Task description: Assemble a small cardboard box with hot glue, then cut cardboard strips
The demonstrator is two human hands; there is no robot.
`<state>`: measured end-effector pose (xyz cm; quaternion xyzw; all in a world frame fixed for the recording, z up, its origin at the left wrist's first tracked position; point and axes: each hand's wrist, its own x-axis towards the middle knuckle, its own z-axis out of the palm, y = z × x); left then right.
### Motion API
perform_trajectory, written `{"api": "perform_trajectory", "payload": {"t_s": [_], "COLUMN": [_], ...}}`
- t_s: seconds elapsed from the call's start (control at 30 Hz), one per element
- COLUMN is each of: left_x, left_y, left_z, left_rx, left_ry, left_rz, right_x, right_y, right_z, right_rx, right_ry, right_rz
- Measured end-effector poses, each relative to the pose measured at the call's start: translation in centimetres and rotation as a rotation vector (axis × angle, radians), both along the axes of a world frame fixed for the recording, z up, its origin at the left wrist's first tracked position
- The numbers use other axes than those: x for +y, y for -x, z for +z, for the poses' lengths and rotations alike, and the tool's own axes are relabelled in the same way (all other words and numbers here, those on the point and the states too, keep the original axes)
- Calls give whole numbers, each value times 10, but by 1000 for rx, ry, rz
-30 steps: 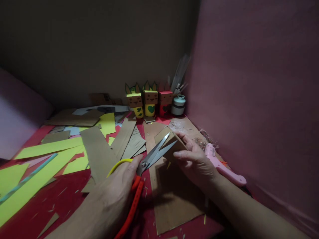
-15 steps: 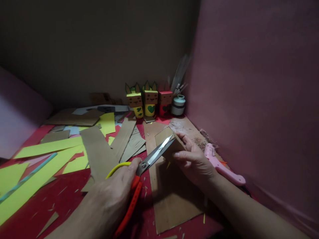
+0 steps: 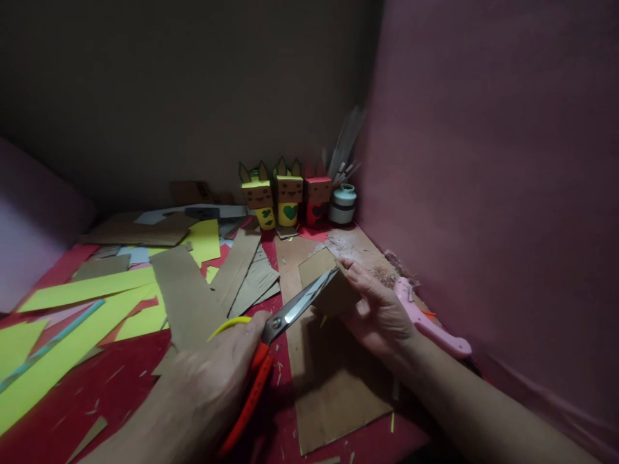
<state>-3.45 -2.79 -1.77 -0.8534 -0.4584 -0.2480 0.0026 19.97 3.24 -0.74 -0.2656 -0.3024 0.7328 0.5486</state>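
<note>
My left hand [image 3: 220, 364] is closed around the handles of a pair of scissors [image 3: 294, 309] with one yellow and one red loop. The blades point up and to the right, and their tips lie at the edge of a small brown cardboard piece [image 3: 316, 263]. My right hand [image 3: 374, 303] grips that piece from its right side, thumb and fingers on its edge. Below both hands a larger flat cardboard sheet [image 3: 345, 399] rests on the red tabletop. How far the blades are apart is hard to tell.
A pink glue gun [image 3: 432, 328] lies by the right wall. At the back stand three box-headed paper figures [image 3: 289, 200] and a light blue lidded jar [image 3: 342, 205]. Yellow paper strips [image 3: 91, 341] and cardboard offcuts [image 3: 186, 290] cover the left side.
The cardboard piece has tilted in my right hand, whose thumb now shows less. The scissor blades look closer together at the piece's edge. The whole view has shifted slightly.
</note>
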Motion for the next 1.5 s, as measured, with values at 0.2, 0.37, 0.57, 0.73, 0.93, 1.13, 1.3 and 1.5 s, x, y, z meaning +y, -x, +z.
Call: {"api": "perform_trajectory", "payload": {"t_s": [0.2, 0.37, 0.57, 0.73, 0.93, 1.13, 1.3, 1.5], "left_x": [4, 4, 1, 2, -1, 4, 4, 1], "left_y": [1, 3, 3, -3, -3, -14, -17, -17], "left_z": [-5, -7, -2, 4, -8, 7, 8, 1], "left_rx": [258, 350, 389, 370, 307, 281, 287, 312], "left_ry": [-87, -197, -280, -407, -391, -356, -320, -354], "left_rz": [-62, -13, -49, -52, 2, -67, -38, -18], "right_x": [1, 1, 1, 1, 2, 7, 9, 8], "right_y": [-1, -1, -1, 0, -1, 0, 0, 0], "right_z": [-1, 0, -1, 0, -2, -2, -3, -5], "right_rx": [7, 11, 32, 27, 35, 62, 48, 60], "right_ry": [14, 23, 11, -10, -38, -91, -130, -124], "right_rz": [27, 33, 6, -5, -3, -35, -42, -27]}}
